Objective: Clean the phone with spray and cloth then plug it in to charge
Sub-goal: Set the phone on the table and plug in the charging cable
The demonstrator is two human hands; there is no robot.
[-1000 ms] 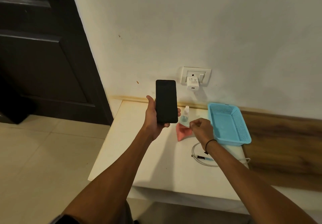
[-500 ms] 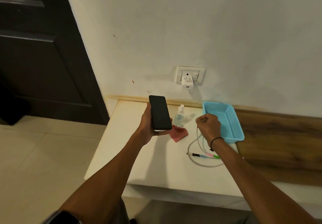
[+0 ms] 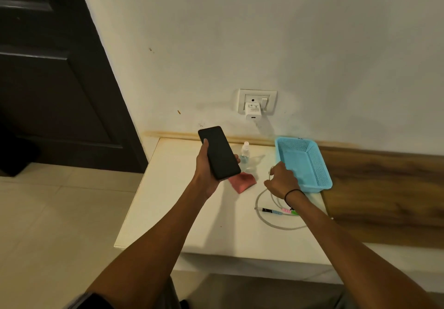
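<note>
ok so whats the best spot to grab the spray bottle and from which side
Grip the spray bottle round its clear body, below the white cap, coming from the right. It stands upright near the wall, and the phone in the left hand crowds its left side, while the tabletop to its right, toward the blue basket, is open. The right hand, now holding the charging cable, is probably nearer.

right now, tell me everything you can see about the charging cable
The charging cable is a white, round cord that looks rubbery, lying in a loose loop on the white table in front of the blue basket. One end lies flat on the table, with a dark plug tip and a sleeve banded in blue, pink and green. The other end rises to the right hand, which pinches it near the connector. It is not plugged into the wall charger or the phone.
</note>
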